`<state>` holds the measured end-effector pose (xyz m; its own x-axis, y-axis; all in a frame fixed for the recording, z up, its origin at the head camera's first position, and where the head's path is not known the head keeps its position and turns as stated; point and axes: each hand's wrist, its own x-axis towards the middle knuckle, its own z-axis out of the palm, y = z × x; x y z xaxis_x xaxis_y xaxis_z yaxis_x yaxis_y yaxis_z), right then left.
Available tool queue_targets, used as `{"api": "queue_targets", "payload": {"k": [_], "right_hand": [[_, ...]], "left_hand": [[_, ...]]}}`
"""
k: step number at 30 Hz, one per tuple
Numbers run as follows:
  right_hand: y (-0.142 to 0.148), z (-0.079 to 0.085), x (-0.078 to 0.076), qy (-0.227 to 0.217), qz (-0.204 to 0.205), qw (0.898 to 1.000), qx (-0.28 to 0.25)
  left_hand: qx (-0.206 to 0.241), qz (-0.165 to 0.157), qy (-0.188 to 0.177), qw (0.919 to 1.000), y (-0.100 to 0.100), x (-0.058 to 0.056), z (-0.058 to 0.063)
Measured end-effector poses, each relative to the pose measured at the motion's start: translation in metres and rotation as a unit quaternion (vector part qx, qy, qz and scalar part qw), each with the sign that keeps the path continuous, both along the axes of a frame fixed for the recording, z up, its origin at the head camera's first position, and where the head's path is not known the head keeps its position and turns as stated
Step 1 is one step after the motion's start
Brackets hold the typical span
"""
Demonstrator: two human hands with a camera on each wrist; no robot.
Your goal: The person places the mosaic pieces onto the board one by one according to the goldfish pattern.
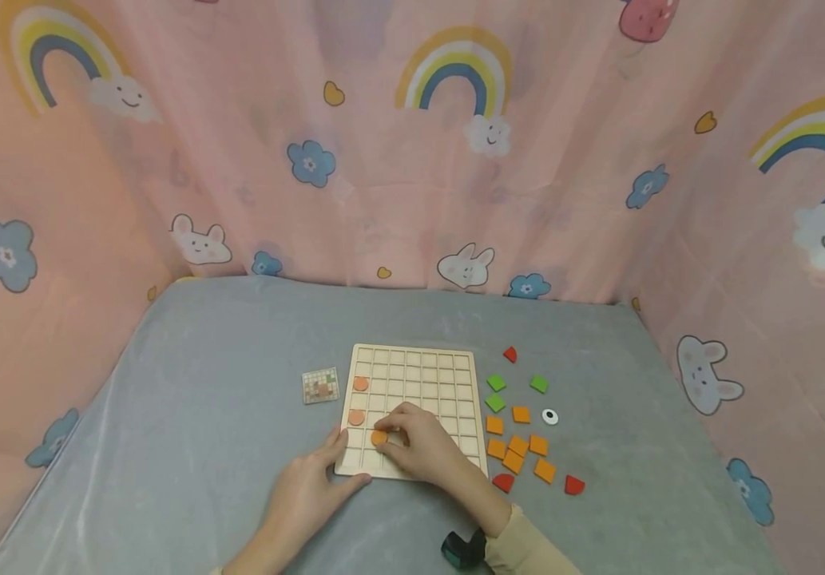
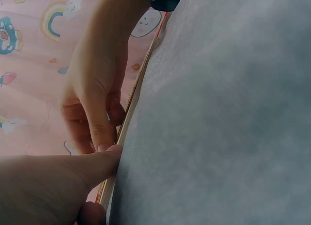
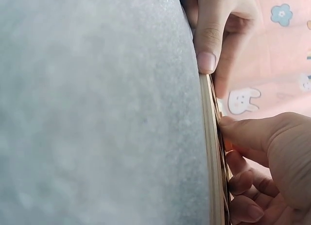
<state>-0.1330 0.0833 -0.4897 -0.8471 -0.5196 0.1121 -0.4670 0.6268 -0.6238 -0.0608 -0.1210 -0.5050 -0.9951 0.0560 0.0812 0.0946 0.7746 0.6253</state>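
Note:
A pale wooden grid board (image 1: 430, 387) lies on the cloth-covered table. My left hand (image 1: 304, 487) grips its near left corner, with the thumb on the front edge and the fingers along the left edge. Over the board, my right hand (image 1: 422, 443) pinches an orange piece (image 1: 379, 438) between thumb and fingers at a cell near the front left. Two orange discs, an upper disc (image 1: 360, 384) and a lower disc (image 1: 356, 417), sit in cells of the left column. In the left wrist view the left thumb (image 2: 104, 162) presses the board's edge.
Left of the board lies a small pattern card (image 1: 320, 386). Several loose orange squares (image 1: 517, 445), green pieces (image 1: 496, 383), red quarter pieces (image 1: 574, 485) and a white ring-like piece (image 1: 549, 417) with a dark centre lie to the right. A pink printed curtain (image 1: 383, 208) surrounds the table.

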Motion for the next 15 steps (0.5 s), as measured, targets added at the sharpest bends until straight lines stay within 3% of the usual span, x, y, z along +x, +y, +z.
{"api": "queue_targets", "payload": {"k": [15], "right_hand": [[-0.0017,0.004,0.0016,-0.001,0.006,1.0,0.019]], "left_hand": [[-0.008,0.001,0.006,0.9999,0.0004,-0.0003,0.0009]]}}
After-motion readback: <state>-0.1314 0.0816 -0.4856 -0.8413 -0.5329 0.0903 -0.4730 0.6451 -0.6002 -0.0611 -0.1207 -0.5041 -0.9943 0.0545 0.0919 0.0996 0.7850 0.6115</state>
